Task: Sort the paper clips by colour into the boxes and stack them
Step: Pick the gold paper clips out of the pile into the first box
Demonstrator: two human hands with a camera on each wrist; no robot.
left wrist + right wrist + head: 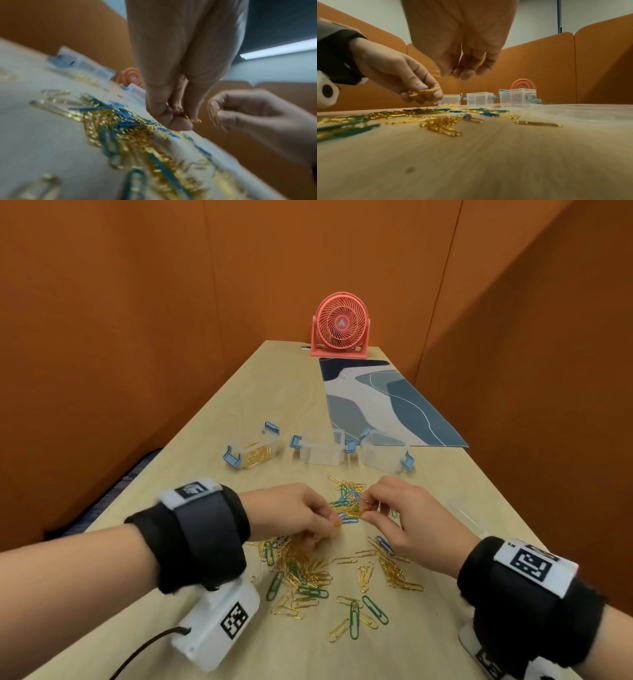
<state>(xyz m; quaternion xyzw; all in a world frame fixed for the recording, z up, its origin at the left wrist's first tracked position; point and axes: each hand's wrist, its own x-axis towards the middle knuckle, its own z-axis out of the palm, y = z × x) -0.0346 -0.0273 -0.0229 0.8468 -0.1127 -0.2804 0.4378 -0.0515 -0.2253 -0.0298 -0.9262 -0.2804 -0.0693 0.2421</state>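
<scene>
Gold, green and blue paper clips (308, 573) lie scattered over the wooden table (239, 412). Three clear boxes with blue latches stand beyond them: the left box (255, 451) holds gold clips, the middle box (322, 453) and the right box (385, 451) look empty. My left hand (334, 522) hovers low over the pile and pinches gold clips (423, 91). My right hand (368, 508) is just right of it, fingertips curled round gold clips (214, 113). In the right wrist view both hands are above the table, the left hand (426, 93) lower than the right hand (453, 75).
A pink desk fan (339, 326) stands at the far end of the table. A blue and white patterned mat (383, 402) lies at the back right, touching the right box. A clear lid (469, 515) lies at the right edge. Orange partition walls enclose the table.
</scene>
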